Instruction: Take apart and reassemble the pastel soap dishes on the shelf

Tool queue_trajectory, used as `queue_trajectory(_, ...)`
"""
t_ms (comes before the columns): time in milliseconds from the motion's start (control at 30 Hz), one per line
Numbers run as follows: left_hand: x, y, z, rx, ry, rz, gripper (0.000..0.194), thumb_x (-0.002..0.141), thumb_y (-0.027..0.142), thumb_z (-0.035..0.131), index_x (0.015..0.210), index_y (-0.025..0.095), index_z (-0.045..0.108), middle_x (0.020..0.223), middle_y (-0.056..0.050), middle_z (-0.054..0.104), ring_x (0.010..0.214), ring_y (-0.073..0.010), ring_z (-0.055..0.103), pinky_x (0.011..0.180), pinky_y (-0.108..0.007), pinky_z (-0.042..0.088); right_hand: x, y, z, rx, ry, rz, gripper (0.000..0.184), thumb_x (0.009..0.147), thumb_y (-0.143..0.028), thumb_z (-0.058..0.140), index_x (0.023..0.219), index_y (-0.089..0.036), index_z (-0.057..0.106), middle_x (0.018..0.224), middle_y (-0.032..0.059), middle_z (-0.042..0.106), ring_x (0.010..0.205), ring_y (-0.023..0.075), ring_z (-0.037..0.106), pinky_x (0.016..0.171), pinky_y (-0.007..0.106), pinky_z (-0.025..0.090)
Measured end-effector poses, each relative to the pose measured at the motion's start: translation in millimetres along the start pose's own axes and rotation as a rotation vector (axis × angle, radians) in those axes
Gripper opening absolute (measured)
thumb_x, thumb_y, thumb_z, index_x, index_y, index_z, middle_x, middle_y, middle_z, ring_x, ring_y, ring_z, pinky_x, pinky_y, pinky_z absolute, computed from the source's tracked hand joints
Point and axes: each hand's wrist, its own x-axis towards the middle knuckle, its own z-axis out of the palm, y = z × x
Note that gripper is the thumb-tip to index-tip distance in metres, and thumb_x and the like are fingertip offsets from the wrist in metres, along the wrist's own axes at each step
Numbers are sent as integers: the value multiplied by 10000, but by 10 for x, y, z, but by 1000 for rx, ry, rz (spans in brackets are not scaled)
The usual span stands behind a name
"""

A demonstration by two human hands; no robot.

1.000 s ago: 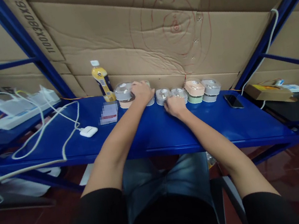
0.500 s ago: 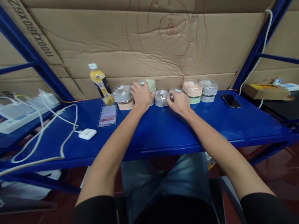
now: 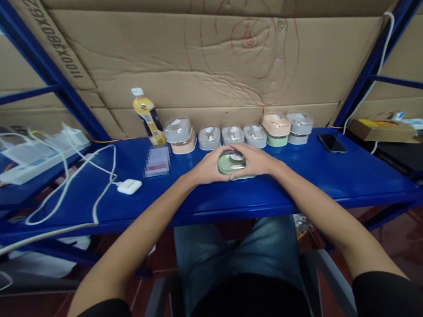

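A green lidded container (image 3: 231, 163) with a clear top is at the middle of the blue shelf, close to its front edge. My left hand (image 3: 212, 167) wraps round its left side and my right hand (image 3: 255, 159) round its right side, with the thumbs meeting at the front. Behind my hands stand three single grey containers, the left one (image 3: 209, 138), the middle one (image 3: 232, 135) and the right one (image 3: 255, 135). To their left a grey container (image 3: 178, 129) sits on a pink one (image 3: 184, 145). On the right, a pink container (image 3: 276, 124) rests on a green one (image 3: 278, 140).
Two stacked grey containers (image 3: 299, 122) end the row, beside a dark phone (image 3: 331, 142). Leftward are a yellow bottle (image 3: 147, 116), a blurred-out flat item (image 3: 157, 160), a white earbud case (image 3: 130, 186) and trailing white cables (image 3: 94, 204). Cardboard (image 3: 161, 43) walls the back.
The green container has come off the grey one in the row, toward me. My left hand moved with it, and my right hand left the grey containers and joined on its other side.
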Motion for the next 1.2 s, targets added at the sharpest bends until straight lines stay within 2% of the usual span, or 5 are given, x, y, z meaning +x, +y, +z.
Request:
queue_trajectory(300,-103,-93,11,41,19,-149,1199,704,589,959,1706,182,439,1504,-215,684,1395,-456,674,1208,-621,531,-44,119,-86,96,127,132,993,784,-741,887,1577,-215,602,1426,188,747,1281,409,727,1123,600,579)
queue_trajectory(533,-124,53,23,190,-81,-59,453,995,505,736,1381,290,834,1453,-146,618,1436,-376,611,1291,-603,466,-129,420,-456,89,247,359,841,839,-726,803,1461,-173,682,1333,194,770,1232,403,733,1110,586,583)
queue_trajectory(833,-124,-136,-167,202,106,-172,485,1024,572,636,1218,187,859,1337,-161,659,1347,-380,648,1251,-606,495,-295,543,-597,67,130,503,849,815,-689,847,1471,-169,707,1330,190,793,1247,407,747,1143,595,580)
queue_trajectory(1067,-148,-338,-296,243,81,-348,508,905,632,750,1072,161,838,1231,-153,643,1256,-390,670,1210,-614,511,-302,633,-619,27,-47,528,925,655,-581,993,1434,-144,753,1489,214,748,1374,446,718,1223,566,556)
queue_trajectory(1200,-133,-230,-257,189,118,-252,528,889,670,771,1109,192,810,1296,-149,671,1291,-389,670,1216,-608,512,-292,595,-612,45,65,482,898,719,-637,941,1454,-158,750,1469,196,762,1363,433,719,1223,591,545)
